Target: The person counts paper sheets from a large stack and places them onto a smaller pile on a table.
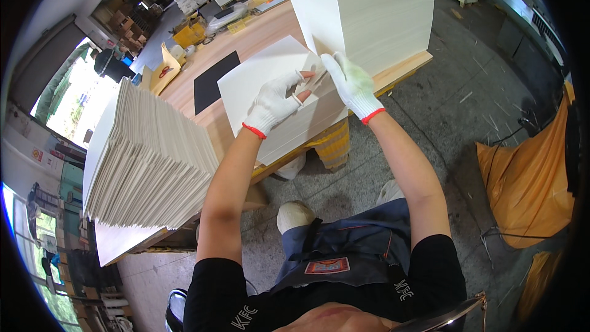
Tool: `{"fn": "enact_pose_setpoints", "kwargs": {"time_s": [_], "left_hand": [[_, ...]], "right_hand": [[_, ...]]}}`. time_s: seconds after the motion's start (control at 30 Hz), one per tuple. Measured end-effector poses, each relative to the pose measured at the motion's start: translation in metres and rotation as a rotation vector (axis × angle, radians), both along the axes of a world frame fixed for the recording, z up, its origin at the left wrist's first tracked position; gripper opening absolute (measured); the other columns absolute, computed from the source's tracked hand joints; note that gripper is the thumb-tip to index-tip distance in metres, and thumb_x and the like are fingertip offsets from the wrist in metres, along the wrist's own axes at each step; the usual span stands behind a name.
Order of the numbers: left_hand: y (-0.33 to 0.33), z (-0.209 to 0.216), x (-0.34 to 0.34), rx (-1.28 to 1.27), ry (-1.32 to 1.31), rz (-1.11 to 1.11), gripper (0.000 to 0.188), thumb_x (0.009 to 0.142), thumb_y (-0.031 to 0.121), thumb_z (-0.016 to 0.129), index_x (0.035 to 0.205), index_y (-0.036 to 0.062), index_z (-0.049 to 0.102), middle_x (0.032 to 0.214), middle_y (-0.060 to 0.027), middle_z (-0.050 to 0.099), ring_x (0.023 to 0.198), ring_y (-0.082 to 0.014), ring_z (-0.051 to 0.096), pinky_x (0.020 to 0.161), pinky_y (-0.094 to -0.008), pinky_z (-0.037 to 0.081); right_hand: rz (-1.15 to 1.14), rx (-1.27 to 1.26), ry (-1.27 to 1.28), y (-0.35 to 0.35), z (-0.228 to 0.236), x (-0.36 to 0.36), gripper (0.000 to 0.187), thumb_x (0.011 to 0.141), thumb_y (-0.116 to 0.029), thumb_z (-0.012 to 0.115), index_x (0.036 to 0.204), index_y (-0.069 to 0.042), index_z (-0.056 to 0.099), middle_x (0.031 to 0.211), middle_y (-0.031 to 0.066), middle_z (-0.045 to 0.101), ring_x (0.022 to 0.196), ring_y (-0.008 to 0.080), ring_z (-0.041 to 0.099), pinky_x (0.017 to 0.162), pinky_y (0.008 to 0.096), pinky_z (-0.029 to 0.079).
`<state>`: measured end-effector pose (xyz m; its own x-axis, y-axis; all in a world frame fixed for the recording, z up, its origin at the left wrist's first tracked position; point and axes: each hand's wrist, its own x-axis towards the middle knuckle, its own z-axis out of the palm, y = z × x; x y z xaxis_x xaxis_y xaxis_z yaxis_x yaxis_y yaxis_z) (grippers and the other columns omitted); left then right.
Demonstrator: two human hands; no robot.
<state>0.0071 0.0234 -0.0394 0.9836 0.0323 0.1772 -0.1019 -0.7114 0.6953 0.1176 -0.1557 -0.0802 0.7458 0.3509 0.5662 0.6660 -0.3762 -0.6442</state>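
Note:
My left hand [279,97], in a white knitted glove with a red cuff, is over a white board [246,89] on the wooden table. Its bare thumb and forefinger tips are spread apart, with a gap between them. My right hand [351,83], gloved the same way, has its fingers stretched out at the near left edge of a tall stack of white sheets [387,15]. One sheet [312,6] stands bent away from that stack's left side. Whether the right fingertips touch it, I cannot tell. A small brownish strip or gap shows between my hands.
A big fanned stack of pale boards [150,166] stands to the left. Beside the white board lies a black sheet [216,82] on the wooden table [184,86]. Red-handled scissors [165,72] and a yellow bin [190,33] are farther back. Orange sacking [528,178] hangs at right.

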Motion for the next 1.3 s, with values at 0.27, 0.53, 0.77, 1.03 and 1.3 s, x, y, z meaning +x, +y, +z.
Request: {"fn": "enact_pose_setpoints", "kwargs": {"time_s": [0.27, 0.53, 0.77, 1.03, 1.3], "left_hand": [[0.004, -0.016, -0.001, 0.532, -0.332, 0.125, 0.065, 0.093, 0.009, 0.06, 0.155, 0.0194, 0.044, 0.108, -0.0135, 0.07, 0.086, -0.0266, 0.07, 0.08, -0.0376, 0.057], [0.0, -0.012, -0.012, 0.784, -0.088, 0.301, 0.048, 0.095, 0.018, 0.058, 0.142, 0.0181, 0.052, 0.118, -0.0145, 0.067, 0.109, -0.0319, 0.067, 0.086, -0.0439, 0.055], [0.062, 0.094, -0.059, 0.464, -0.47, 0.758, 0.03, 0.095, 0.023, 0.058, 0.123, 0.0149, 0.063, 0.095, -0.0223, 0.071, 0.091, -0.0439, 0.068, 0.075, -0.0533, 0.052], [0.119, 0.228, -0.172, -0.161, -1.302, 0.682, 0.032, 0.101, 0.014, 0.061, 0.13, 0.0017, 0.06, 0.11, -0.009, 0.068, 0.093, -0.0196, 0.066, 0.076, -0.0313, 0.056], [0.22, 0.213, -0.261, -0.086, -1.14, 1.175, 0.036, 0.095, 0.014, 0.061, 0.129, 0.0032, 0.061, 0.119, -0.017, 0.069, 0.109, -0.0344, 0.068, 0.089, -0.0447, 0.058]], "right_hand": [[0.229, -0.133, -0.338, 0.01, -0.009, -0.027, 0.027, 0.095, -0.034, 0.057, 0.102, -0.008, 0.061, 0.103, 0.0143, 0.067, 0.096, 0.034, 0.065, 0.089, 0.0457, 0.051], [0.271, -0.327, -0.56, 0.008, -0.009, -0.035, 0.059, 0.089, -0.051, 0.065, 0.135, -0.015, 0.061, 0.132, 0.0126, 0.06, 0.132, 0.0305, 0.05, 0.117, 0.0424, 0.035], [0.361, -0.267, -0.545, 0.006, -0.001, -0.044, 0.057, 0.08, -0.045, 0.074, 0.128, -0.015, 0.063, 0.129, 0.0102, 0.06, 0.125, 0.0302, 0.053, 0.117, 0.0447, 0.034], [0.359, -0.17, -0.616, 0.005, -0.003, -0.044, 0.055, 0.073, -0.038, 0.077, 0.12, -0.013, 0.064, 0.12, 0.0106, 0.059, 0.116, 0.0313, 0.053, 0.107, 0.0434, 0.041], [0.371, -0.19, -0.595, 0.004, 0.005, -0.05, 0.055, 0.071, -0.035, 0.078, 0.119, -0.013, 0.064, 0.12, 0.0093, 0.058, 0.114, 0.0317, 0.052, 0.104, 0.0421, 0.043]]}}
